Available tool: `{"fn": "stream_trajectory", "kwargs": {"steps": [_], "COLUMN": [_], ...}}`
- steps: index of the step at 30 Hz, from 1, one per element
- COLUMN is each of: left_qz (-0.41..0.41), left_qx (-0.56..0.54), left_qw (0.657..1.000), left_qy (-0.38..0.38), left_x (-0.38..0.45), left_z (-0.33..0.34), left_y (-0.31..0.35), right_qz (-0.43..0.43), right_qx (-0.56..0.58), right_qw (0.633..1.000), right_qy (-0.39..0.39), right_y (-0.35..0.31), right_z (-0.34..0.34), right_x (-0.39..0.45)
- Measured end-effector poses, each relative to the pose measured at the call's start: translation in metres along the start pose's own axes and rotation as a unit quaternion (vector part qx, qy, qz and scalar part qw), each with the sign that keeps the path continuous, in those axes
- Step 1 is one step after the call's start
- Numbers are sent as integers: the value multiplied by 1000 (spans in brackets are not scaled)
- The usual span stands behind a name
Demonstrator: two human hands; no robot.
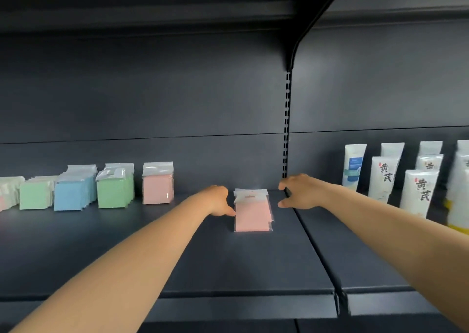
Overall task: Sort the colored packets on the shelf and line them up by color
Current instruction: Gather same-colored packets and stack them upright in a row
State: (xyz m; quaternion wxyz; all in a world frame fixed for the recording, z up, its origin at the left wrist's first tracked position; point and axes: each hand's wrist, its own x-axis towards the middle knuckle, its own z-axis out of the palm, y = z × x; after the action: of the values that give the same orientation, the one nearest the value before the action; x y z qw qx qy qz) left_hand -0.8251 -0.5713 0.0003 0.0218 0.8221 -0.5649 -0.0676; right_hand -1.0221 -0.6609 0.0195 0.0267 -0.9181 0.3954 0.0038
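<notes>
Both bare arms reach forward over the shelf [228, 261], toward its back edge. The left hand [220, 200] lies palm down with the wrist straight; its fingers [229, 212] are close together and point to the right. The right hand [300, 191] is a little higher, beside the seam between two shelf boards. Its fingers are loosely curled and spread, thumb low, and they hold nothing.
</notes>
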Motion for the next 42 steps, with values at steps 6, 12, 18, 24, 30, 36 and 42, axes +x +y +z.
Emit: {"fn": "stream_trajectory", "kwargs": {"steps": [6,12,18,24,30,36,42], "left_qz": [-78,-129,-104,-53,-42,-27,3], "left_qx": [-177,-397,-742,-793,-786,-766,-760], "left_qw": [981,909,661,601,610,636,648], "left_qy": [-9,2,45,87,95,93,59], "left_x": [20,34,29,32,37,31,19], "left_z": [40,62,65,74,76,75,74], "left_y": [11,3,-51,-66,-67,-64,-59], "right_qz": [17,103,156,176,149,67,80], "right_qx": [82,328,463,496,602,686,647], "right_qw": [996,939,873,850,783,722,751], "right_qy": [-16,1,12,26,51,54,103], "right_y": [13,16,4,0,3,-15,-78], "right_z": [20,50,75,85,86,82,100], "right_x": [16,47,72,83,69,61,80]}}
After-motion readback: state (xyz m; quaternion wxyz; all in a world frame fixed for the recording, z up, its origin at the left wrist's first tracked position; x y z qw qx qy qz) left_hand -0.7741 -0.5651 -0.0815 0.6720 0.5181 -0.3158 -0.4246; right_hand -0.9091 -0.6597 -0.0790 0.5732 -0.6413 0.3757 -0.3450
